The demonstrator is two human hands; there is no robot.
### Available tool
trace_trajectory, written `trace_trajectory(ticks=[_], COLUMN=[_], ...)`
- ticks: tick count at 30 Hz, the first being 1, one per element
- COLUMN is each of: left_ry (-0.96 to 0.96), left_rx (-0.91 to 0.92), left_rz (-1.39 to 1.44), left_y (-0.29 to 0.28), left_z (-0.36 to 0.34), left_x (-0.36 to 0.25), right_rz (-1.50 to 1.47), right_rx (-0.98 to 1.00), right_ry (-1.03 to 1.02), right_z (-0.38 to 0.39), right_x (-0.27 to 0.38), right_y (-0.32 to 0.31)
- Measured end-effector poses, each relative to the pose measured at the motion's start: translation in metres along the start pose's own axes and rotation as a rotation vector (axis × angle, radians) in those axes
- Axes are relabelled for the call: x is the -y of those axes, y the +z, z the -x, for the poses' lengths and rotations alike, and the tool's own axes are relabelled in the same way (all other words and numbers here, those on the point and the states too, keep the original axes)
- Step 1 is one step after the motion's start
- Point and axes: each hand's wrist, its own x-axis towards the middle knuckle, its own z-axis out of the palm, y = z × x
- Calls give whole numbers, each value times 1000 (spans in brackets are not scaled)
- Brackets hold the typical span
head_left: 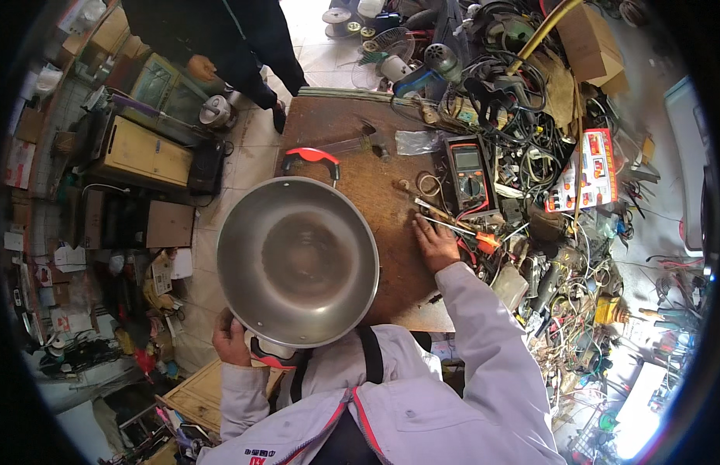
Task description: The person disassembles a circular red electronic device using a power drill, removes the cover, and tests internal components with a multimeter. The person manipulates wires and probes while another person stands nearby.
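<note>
Steadying steel wok [298, 260] by near red handle with left hand [231, 341]; right hand [435, 244] flat, open, reaching tools on surface [352, 147]. Next: likely picking screwdriver [468, 230].

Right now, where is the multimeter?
In the head view, the multimeter lies on the workbench, right of the pan, just beyond the right hand.

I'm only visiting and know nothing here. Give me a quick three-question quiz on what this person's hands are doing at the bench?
1. True or false: the left hand grips the steel pan by its near handle.
2. Where does the right hand rest?
A. on the multimeter
B. on the workbench beside the screwdrivers
C. inside the pan
3. What colour is the pan's far handle?

Key: 1 true; 2 B; 3 red.
</note>
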Motion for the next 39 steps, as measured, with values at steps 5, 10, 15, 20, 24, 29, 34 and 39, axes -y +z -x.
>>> trace_trajectory(ticks=[5,10,15,20,24,29,34,39], left_ry=[-58,-26,-53,0,25,20,-17,-49], left_rx=[54,69,21,-32,-18,-50,-51,-21], left_rz=[256,158,111,-63,53,-61,31,-14], left_y=[11,12,12,10,22,22,6,20], left_z=[1,-5,-4,-4,-3,-5,-3,-8], left_x=[-12,-14,-15,-12,-19,-21,5,-26], right_rz=[50,-133,-201,-102,-195,-94,-108,27], right_rx=[177,49,41,-32,-58,34,52,-4], right_ry=[28,-47,-48,222,156,109,-129,79], right_z=[-3,-19,-20,-25,-46,-59,-19,-5], right_x=[39,97,82,36,46,60,77,29], right_y=[12,22,22,32,18,15,23,26])
